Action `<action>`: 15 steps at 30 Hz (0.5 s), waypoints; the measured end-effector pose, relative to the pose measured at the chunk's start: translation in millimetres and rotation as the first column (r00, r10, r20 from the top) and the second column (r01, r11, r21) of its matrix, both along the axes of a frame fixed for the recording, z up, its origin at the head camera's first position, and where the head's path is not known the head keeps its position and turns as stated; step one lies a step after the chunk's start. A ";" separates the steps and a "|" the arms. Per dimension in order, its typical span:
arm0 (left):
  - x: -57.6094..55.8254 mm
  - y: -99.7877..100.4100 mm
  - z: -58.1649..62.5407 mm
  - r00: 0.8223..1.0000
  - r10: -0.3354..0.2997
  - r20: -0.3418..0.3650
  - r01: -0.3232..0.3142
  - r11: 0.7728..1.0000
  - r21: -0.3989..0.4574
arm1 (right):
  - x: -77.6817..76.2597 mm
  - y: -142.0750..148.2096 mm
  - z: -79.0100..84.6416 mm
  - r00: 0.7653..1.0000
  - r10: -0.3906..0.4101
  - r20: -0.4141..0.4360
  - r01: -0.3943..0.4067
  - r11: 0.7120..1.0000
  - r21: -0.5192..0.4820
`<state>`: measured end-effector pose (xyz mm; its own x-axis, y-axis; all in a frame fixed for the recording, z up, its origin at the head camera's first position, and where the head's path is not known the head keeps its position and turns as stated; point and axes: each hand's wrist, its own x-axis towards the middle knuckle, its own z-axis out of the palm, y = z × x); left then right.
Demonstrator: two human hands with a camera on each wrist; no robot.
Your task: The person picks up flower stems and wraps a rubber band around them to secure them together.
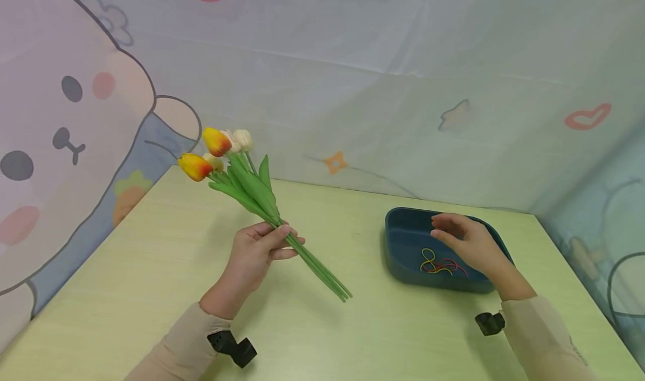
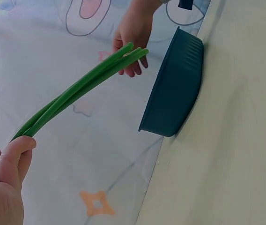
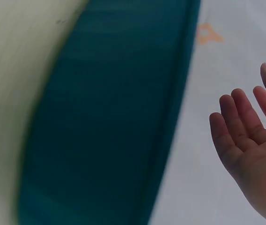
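A bunch of artificial tulips (image 1: 257, 193) with yellow-orange and white heads and green leaves is held up over the table. My left hand (image 1: 259, 249) pinches its stems between thumb and fingers, and the stem ends (image 2: 130, 54) point down to the right. Above the dark blue-green basin (image 1: 403, 263) hovers my right hand (image 1: 468, 244), its fingers loosely bent and nothing between them. Inside the basin lie several thin rubber bands (image 1: 438, 264), yellow and red. In the right wrist view the right hand (image 3: 252, 140) has its fingers spread apart, beyond the basin's rim.
The pale wooden table (image 1: 327, 336) runs back to a printed cloth backdrop (image 1: 353, 90) with a large cartoon animal at left. A black wrist camera (image 1: 233, 347) sits on the left sleeve and another camera (image 1: 490, 324) on the right. The basin stands at the table's right side.
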<state>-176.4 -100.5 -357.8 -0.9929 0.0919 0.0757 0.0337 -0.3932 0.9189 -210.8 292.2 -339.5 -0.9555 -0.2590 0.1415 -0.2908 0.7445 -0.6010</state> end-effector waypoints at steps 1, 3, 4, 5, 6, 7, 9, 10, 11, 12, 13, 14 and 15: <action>-0.3 0.0 -0.3 1.000 0.000 -0.001 0.000 1.000 0.001 | -1.5 3.2 -3.4 1.000 -0.004 0.014 0.004 1.000 -0.001; -0.8 -0.1 -0.7 1.000 -0.003 -0.003 0.003 1.000 0.001 | -4.9 9.6 -10.6 0.999 -0.007 0.037 0.007 1.000 0.000; -1.1 -0.2 -0.9 1.000 -0.004 -0.002 0.004 1.000 0.000 | -6.6 12.8 -14.2 0.999 -0.008 0.049 0.008 1.000 -0.003; -1.3 -0.2 -1.1 1.000 -0.006 -0.001 0.006 1.000 0.001 | -8.7 15.9 -17.8 0.998 -0.008 0.061 0.008 1.000 -0.004; -1.4 -0.3 -1.2 1.000 -0.008 -0.001 0.008 1.000 0.001 | -11.1 19.1 -21.4 0.997 -0.006 0.075 0.007 1.000 -0.008; -1.5 -0.4 -1.2 1.000 -0.009 -0.001 0.009 1.000 0.001 | -13.2 22.5 -24.8 0.996 -0.005 0.092 0.007 1.000 -0.014; -1.6 -0.5 -1.3 1.000 -0.010 0.001 0.010 1.000 0.000 | -17.7 28.6 -30.7 0.991 0.003 0.132 0.001 1.000 -0.031; -1.5 -0.6 -1.3 1.000 -0.010 0.003 0.010 1.000 0.000 | -20.0 31.1 -33.3 0.988 0.011 0.154 -0.005 0.999 -0.040; -1.5 -0.7 -1.3 1.000 -0.010 0.005 0.010 1.000 0.001 | -22.1 33.3 -35.8 0.984 0.019 0.176 -0.010 0.999 -0.050; -1.4 -0.8 -1.4 1.000 -0.011 0.006 0.011 1.000 0.001 | -24.0 35.0 -38.1 0.979 0.029 0.200 -0.017 0.998 -0.062; -1.3 -0.9 -1.4 1.000 -0.011 0.008 0.011 1.000 0.001 | -25.6 36.0 -40.0 0.974 0.038 0.224 -0.022 0.997 -0.074; -1.2 -1.1 -1.4 1.000 -0.012 0.010 0.012 1.000 0.000 | -27.1 36.4 -41.5 0.969 0.052 0.242 -0.033 0.996 -0.079; -1.2 -1.2 -1.4 1.000 -0.013 0.011 0.013 1.000 0.000 | -28.5 36.4 -43.0 0.964 0.063 0.258 -0.044 0.996 -0.081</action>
